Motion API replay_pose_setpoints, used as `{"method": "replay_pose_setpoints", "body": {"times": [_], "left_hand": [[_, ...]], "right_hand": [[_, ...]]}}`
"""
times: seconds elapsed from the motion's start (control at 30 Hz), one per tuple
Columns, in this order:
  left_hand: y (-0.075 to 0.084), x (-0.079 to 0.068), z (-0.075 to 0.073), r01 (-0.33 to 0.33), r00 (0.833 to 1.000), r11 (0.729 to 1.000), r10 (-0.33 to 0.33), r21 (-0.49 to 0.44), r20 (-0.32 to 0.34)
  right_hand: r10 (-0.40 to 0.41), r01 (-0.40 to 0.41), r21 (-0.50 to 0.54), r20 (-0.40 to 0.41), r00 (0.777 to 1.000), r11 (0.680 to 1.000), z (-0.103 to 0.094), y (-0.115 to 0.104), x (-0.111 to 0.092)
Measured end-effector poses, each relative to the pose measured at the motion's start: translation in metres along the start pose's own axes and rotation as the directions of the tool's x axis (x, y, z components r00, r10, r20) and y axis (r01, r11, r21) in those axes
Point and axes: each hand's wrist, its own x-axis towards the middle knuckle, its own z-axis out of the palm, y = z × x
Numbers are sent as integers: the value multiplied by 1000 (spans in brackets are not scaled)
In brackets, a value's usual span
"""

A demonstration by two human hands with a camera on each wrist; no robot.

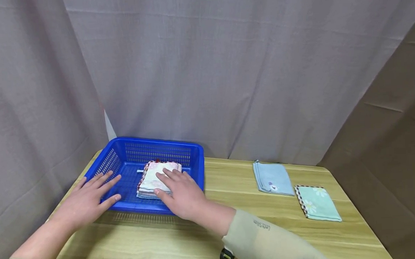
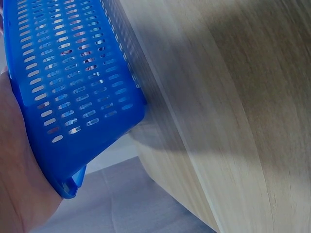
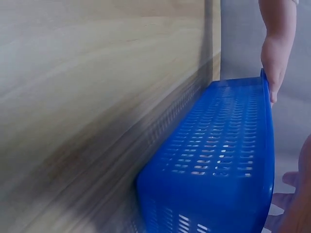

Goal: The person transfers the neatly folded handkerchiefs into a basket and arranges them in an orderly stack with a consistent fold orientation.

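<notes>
A blue plastic basket [image 1: 160,140] with slotted walls stands at the left of the table. Inside it lies a stack of folded cloths [image 1: 148,183], the top one white with pink prints and a checked edge. My left hand [image 1: 86,200] is over the basket's front left corner, fingers spread; in the left wrist view its palm side meets the rim. Over the front rim, my right hand [image 1: 184,195] reaches in with straight fingers that overlap the top cloth. The right wrist view has the basket's outer wall [image 3: 214,131], with both hands at rim height.
To the right on the wooden table [image 1: 232,190] lie a folded light blue cloth [image 1: 275,178] and a mint green cloth [image 1: 320,203] with white flowers and a checked edge. Grey curtains [image 1: 204,67] hang close behind the table, and brown fabric [image 1: 387,135] borders its right side.
</notes>
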Motion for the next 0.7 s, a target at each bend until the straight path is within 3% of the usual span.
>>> {"method": "replay_pose_setpoints", "body": {"times": [0.7], "left_hand": [[1,0,-1,4,1000,1000,-4,-4,10]], "right_hand": [[-55,51,-37,-106,993,998,6,27,-37]]}}
